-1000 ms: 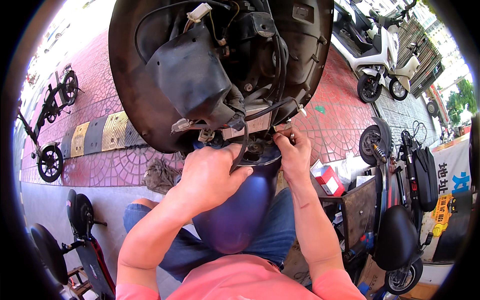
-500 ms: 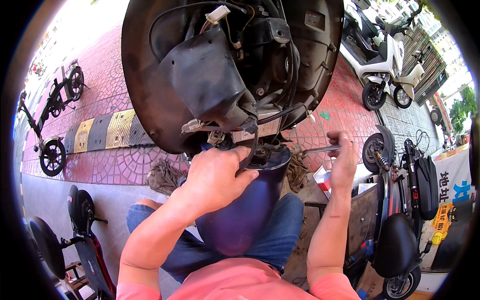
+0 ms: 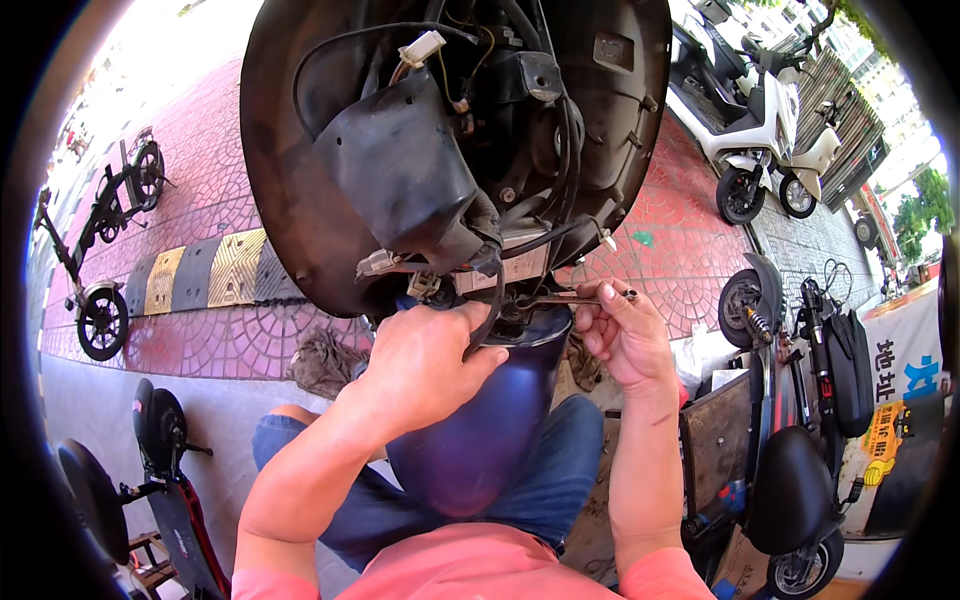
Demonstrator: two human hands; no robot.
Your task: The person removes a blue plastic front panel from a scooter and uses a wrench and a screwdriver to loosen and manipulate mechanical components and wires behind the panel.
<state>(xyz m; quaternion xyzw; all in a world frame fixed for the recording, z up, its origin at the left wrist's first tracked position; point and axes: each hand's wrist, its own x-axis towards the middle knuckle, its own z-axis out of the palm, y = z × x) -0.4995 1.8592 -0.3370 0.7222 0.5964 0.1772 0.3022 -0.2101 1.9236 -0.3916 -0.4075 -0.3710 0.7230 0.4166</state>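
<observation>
A dark purple rounded body panel [image 3: 470, 430] of a scooter lies between my knees. Over its far left edge bends my left hand [image 3: 425, 355], closed, its fingertips hidden under the parts there. A black cable [image 3: 490, 318] passes between its thumb and forefinger. My right hand [image 3: 625, 330] grips a slim metal wrench [image 3: 565, 299] between thumb and fingers. The wrench's far end meets the dark fitting at the panel's top, where a bolt cannot be made out clearly. Above both hands hangs a black plastic housing [image 3: 400, 165] with a white connector [image 3: 421, 48].
A large dark shell [image 3: 285, 150] surrounds the housing and wiring. Brown rags [image 3: 325, 362] lie on the ground at left. Folding bikes [image 3: 100, 320] stand to the left; white scooters [image 3: 755, 130] are at far right. A black-seated bike [image 3: 795, 490] stands near right.
My right hand has moved left and nearer, bringing the wrench to the fitting at the panel's top. My left hand stays in place. The view has shifted slightly.
</observation>
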